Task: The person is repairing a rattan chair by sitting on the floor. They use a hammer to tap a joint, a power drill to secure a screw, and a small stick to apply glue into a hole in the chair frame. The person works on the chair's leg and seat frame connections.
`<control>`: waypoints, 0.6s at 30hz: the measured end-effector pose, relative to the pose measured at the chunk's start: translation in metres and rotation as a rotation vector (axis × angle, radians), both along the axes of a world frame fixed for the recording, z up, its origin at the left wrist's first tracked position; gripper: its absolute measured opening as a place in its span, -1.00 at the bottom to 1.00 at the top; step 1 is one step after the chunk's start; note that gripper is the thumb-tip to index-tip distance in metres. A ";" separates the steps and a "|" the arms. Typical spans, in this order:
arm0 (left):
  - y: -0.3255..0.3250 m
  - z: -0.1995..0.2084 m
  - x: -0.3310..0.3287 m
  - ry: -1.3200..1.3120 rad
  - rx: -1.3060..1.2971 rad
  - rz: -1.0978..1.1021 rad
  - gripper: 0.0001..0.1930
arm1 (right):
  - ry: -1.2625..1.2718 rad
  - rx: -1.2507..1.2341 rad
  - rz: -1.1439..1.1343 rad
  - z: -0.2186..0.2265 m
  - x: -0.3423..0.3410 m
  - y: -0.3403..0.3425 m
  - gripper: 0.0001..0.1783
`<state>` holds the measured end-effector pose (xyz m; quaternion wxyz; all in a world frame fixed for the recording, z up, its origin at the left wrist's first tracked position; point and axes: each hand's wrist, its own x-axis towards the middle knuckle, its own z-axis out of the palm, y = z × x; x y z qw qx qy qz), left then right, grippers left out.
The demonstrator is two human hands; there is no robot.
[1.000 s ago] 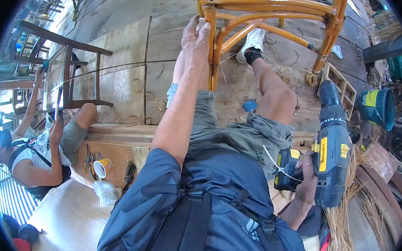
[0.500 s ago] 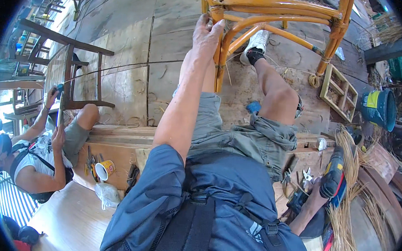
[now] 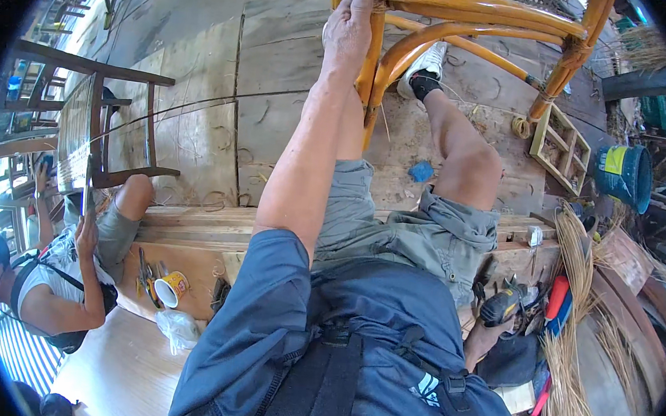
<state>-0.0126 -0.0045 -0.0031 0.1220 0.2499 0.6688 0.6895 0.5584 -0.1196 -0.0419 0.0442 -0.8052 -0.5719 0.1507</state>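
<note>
An orange-varnished rattan chair (image 3: 474, 4) with a woven cane panel stands in front of me, partly cut off by the upper edge. My left hand (image 3: 348, 37) is closed around its near left leg, just under the seat joint. Down at my right side, my right hand (image 3: 489, 332) grips a yellow-and-black power drill (image 3: 502, 303) close to my hip. Part of that hand is hidden behind the drill. Beside the drill, a red-handled tool (image 3: 556, 297) lies among other hand tools.
At the left, a seated person (image 3: 60, 296) works at a dark wooden chair frame (image 3: 129, 170). A yellow-and-white cup (image 3: 171, 289) and a plastic bag (image 3: 177, 329) lie near my left. Rattan strips (image 3: 572, 305), a wooden frame (image 3: 561, 151) and a blue bucket (image 3: 623, 178) are at the right.
My right hand has brought the drill leftward, closer to my body, uncovering the red-handled tool. My left hand still holds the chair leg. The other person's far hand has moved down and left.
</note>
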 end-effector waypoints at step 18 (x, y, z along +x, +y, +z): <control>-0.005 -0.010 -0.001 -0.131 0.072 -0.098 -0.51 | 0.036 0.034 0.293 -0.027 0.016 0.008 -0.12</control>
